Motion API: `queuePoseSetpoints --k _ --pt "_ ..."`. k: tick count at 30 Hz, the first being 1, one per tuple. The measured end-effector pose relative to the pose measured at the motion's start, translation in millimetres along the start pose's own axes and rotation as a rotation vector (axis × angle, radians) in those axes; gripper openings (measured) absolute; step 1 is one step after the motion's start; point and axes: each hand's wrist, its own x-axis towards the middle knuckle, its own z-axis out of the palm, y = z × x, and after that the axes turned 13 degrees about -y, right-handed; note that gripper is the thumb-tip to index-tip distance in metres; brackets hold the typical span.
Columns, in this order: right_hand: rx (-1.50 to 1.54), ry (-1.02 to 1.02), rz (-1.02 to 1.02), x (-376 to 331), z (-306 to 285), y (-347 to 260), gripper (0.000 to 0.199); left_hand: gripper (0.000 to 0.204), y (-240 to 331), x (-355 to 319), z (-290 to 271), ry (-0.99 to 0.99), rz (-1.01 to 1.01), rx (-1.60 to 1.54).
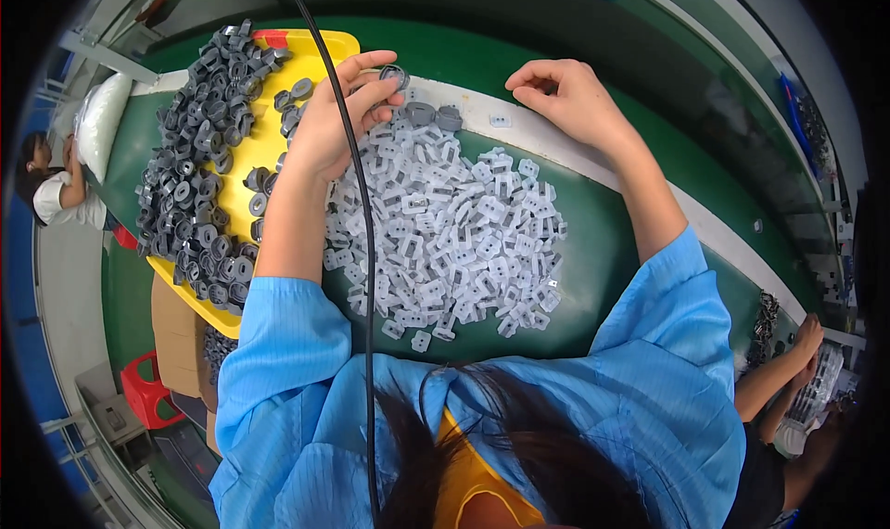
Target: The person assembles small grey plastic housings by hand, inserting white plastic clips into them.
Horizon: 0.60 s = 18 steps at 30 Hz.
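My left hand (338,112) pinches a dark grey round plastic part (393,76) between thumb and fingers, above the far edge of a pile of translucent pale plastic pieces (454,214). Beneath it, a couple of similar grey parts (422,114) lie at the pile's far end. Over the white strip (575,153) farther right hovers my right hand (570,98), its fingers curled and thumb tip close to the index finger. Whatever may be between those tips is too small to make out. One small pale piece (501,120) rests on the strip between my hands.
A yellow tray (243,144) heaped with dark grey parts (199,186) stands left on the green table (593,251). A black cable (363,204) hangs across the view before my left forearm. Another person's arms (779,381) work at lower right; a person (65,191) is far left.
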Motion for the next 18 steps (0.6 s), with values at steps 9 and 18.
queuePoseSetpoints --k 9,18 --pt "-0.476 -0.135 -0.245 -8 16 -28 0.020 0.039 -8 -3 -1 0.008 0.139 0.463" --pt "0.582 -0.025 -0.103 31 21 -54 0.018 0.034 -11 -1 9 0.099 0.280 0.478"
